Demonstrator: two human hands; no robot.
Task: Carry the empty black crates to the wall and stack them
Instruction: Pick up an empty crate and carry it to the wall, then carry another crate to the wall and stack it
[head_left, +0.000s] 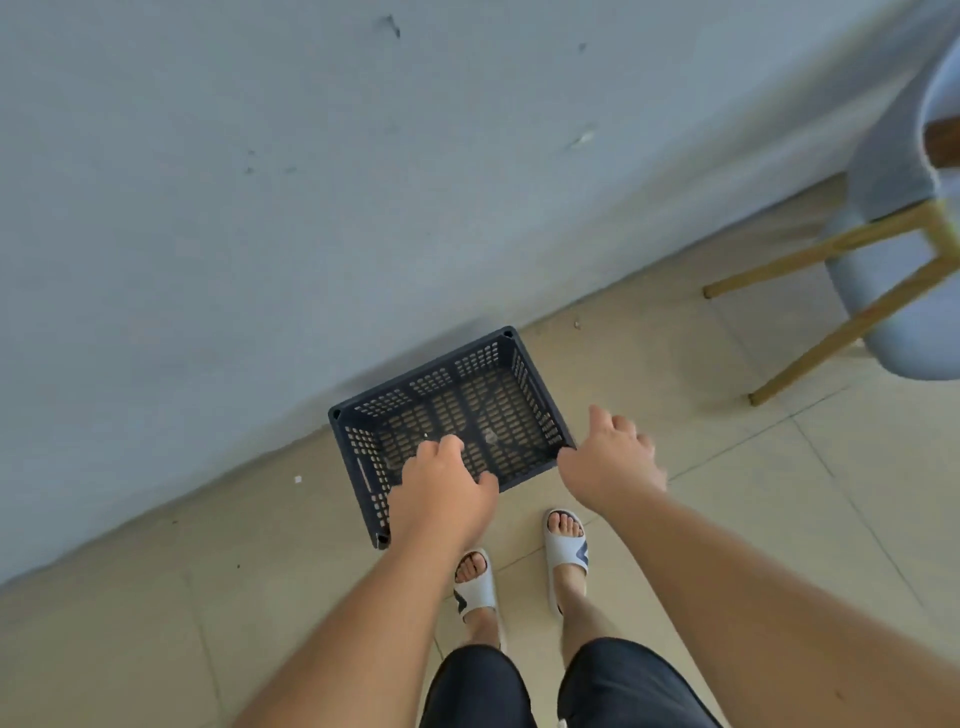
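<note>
One empty black perforated crate (457, 405) rests on the tiled floor, its far long side against the grey wall (260, 208). My left hand (441, 493) hovers over the crate's near rim, fingers curled loosely and holding nothing. My right hand (613, 457) is just off the crate's near right corner, fingers spread and empty. Neither hand grips the crate. Part of the near rim is hidden behind my left hand.
A pale blue chair (893, 249) with wooden legs stands to the right by the wall. My feet in white slippers (566, 551) stand on the beige tiles (779, 493) just in front of the crate. Small debris specks lie on the floor to the left.
</note>
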